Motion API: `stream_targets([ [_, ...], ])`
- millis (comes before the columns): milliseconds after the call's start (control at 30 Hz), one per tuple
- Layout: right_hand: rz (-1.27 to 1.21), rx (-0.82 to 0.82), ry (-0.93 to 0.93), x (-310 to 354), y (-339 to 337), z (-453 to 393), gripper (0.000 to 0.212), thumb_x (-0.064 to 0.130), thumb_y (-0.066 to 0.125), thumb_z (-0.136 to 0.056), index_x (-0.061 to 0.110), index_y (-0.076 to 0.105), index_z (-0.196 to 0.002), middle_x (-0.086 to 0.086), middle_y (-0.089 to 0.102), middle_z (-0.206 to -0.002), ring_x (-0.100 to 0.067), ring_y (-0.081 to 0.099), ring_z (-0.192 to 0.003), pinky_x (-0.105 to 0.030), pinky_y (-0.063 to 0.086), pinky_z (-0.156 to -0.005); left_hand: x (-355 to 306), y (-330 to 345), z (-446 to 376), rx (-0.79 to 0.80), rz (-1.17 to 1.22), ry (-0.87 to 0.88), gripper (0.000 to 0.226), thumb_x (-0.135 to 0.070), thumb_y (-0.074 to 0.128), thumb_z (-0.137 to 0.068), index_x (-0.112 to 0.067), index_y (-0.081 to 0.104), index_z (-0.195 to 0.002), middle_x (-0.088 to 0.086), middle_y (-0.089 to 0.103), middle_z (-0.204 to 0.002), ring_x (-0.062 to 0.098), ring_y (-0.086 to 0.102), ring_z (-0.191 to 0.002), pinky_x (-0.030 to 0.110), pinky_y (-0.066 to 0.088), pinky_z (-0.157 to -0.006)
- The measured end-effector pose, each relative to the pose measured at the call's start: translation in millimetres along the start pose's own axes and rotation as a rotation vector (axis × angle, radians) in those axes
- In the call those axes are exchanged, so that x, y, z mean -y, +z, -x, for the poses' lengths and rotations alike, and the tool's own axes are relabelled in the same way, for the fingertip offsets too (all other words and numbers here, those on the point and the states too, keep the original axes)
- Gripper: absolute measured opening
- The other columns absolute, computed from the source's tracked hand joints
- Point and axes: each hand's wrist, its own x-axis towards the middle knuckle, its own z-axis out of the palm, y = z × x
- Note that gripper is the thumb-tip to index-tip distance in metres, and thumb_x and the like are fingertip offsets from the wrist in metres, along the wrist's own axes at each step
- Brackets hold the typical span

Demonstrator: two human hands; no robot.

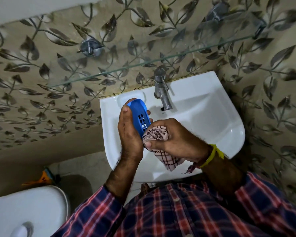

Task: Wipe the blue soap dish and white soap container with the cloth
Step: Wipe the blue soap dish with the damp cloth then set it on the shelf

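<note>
I hold the blue soap dish [140, 115] up over the left part of the sink [212, 120], near its back rim and just in front of the moulded soap recess there. My left hand [128, 132] wraps it along its long edges, thumb on the near side, fingertips showing past the far side, so its slotted face is open to me. The dish looks like light, stiff plastic, probably slick if damp, so I judge the edges are the right place to grip, leaving the slots free for wiping. My right hand [174, 135] is bunched round the checked cloth [156, 135], thumb clamped over a fold, and presses the wad against the lower end of the dish; the rest hangs loose below my palm. The cloth is soft and limp, so a tight wad should reach the slots best. I cannot see the white soap container anywhere. The tap [161, 89] stands at the back rim, right of the dish.
</note>
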Motion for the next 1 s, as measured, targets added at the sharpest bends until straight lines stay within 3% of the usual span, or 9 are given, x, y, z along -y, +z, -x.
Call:
stream_targets([
  [133, -0.353, -0.117, 0.083, -13, -12, 0, 0.013, -0.001, 0.072, -0.085, 0.002, 0.072, -0.097, -0.008, 0.075, -0.086, -0.019, 0.071, -0.081, -0.032, 0.058, -0.074, 12, -12, 4, -0.019, -0.139, -0.068, 0.057, -0.064, 0.048, -0.087, -0.023, 0.065, -0.123, 0.011, 0.074, -0.112, 0.028, 0.07, -0.101, 0.046, 0.057, -0.092],
  [167, -0.41, -0.18, 0.131, -17, -17, -2, 0.014, -0.001, 0.071, -0.086, 0.0, 0.071, -0.099, -0.008, 0.075, -0.086, -0.019, 0.071, -0.08, -0.032, 0.058, -0.073, 14, -15, 5, -0.01, -0.166, -0.11, 0.048, -0.059, 0.047, -0.09, -0.028, 0.065, -0.121, 0.008, 0.074, -0.11, 0.025, 0.07, -0.095, 0.044, 0.057, -0.087],
  [233, -0.502, -0.268, 0.263, -25, -24, -8, 0.021, -0.004, 0.068, -0.086, -0.007, 0.068, -0.107, -0.018, 0.074, -0.094, -0.026, 0.07, -0.084, -0.038, 0.057, -0.079, 15, -18, 7, 0.031, -0.193, -0.184, 0.043, -0.049, 0.045, -0.094, -0.027, 0.06, -0.127, 0.014, 0.07, -0.111, 0.023, 0.066, -0.087, 0.04, 0.052, -0.075],
  [300, -0.595, -0.309, 0.399, -29, -28, -13, 0.029, -0.009, 0.062, -0.086, -0.012, 0.064, -0.115, -0.034, 0.066, -0.113, -0.038, 0.065, -0.097, -0.053, 0.054, -0.094, 11, -19, 6, 0.073, -0.271, -0.2, 0.052, -0.048, 0.044, -0.088, -0.025, 0.055, -0.134, 0.016, 0.067, -0.116, 0.024, 0.064, -0.092, 0.042, 0.051, -0.081],
  [500, -0.684, -0.416, 0.428, -30, -29, -18, 0.03, -0.008, 0.063, -0.084, -0.009, 0.067, -0.114, -0.038, 0.062, -0.121, -0.05, 0.063, -0.11, -0.065, 0.049, -0.097, -16, 0, 0, 0.226, -0.776, 0.051, 0.082, -0.07, 0.059, -0.072, -0.025, 0.05, -0.14, -0.006, 0.064, -0.117, 0.009, 0.062, -0.096, 0.022, 0.049, -0.081],
  [600, -0.725, -0.451, 0.396, -30, -37, -18, 0.021, -0.007, 0.066, -0.084, -0.005, 0.072, -0.104, -0.027, 0.071, -0.105, -0.04, 0.068, -0.097, -0.065, 0.052, -0.093, -34, 12, -2, 0.266, -0.976, 0.393, 0.075, -0.058, 0.07, -0.074, -0.019, 0.057, -0.137, -0.013, 0.062, -0.122, 0.014, 0.057, -0.115, 0.027, 0.042, -0.099],
  [733, -0.767, -0.473, 0.355, -25, -52, -16, 0.027, -0.004, 0.072, -0.074, 0.0, 0.075, -0.1, -0.021, 0.074, -0.097, -0.038, 0.067, -0.098, -0.061, 0.052, -0.096, -76, 29, -17, 0.314, -1.216, 0.792, 0.087, -0.063, 0.067, -0.072, -0.018, 0.052, -0.144, 0.004, 0.06, -0.136, 0.026, 0.054, -0.124, 0.039, 0.035, -0.105],
  [900, -0.773, -0.5, 0.347, -7, -63, -23, 0.037, -0.002, 0.068, -0.084, -0.01, 0.064, -0.119, -0.032, 0.065, -0.116, -0.038, 0.064, -0.098, -0.062, 0.049, -0.099, -130, 66, -55, 0.391, -1.359, 0.89, 0.09, -0.064, 0.068, -0.072, -0.017, 0.051, -0.147, 0.01, 0.055, -0.136, 0.029, 0.054, -0.125, 0.047, 0.041, -0.106],
  [1000, -0.743, -0.531, 0.337, 1, -68, -29, 0.027, -0.001, 0.069, -0.084, -0.007, 0.067, -0.111, -0.026, 0.07, -0.101, -0.036, 0.068, -0.089, -0.055, 0.058, -0.086, -146, 86, -79, 0.41, -1.393, 0.927, 0.089, -0.061, 0.073, -0.073, -0.018, 0.051, -0.148, 0.009, 0.056, -0.14, 0.029, 0.054, -0.127, 0.047, 0.04, -0.109],
])
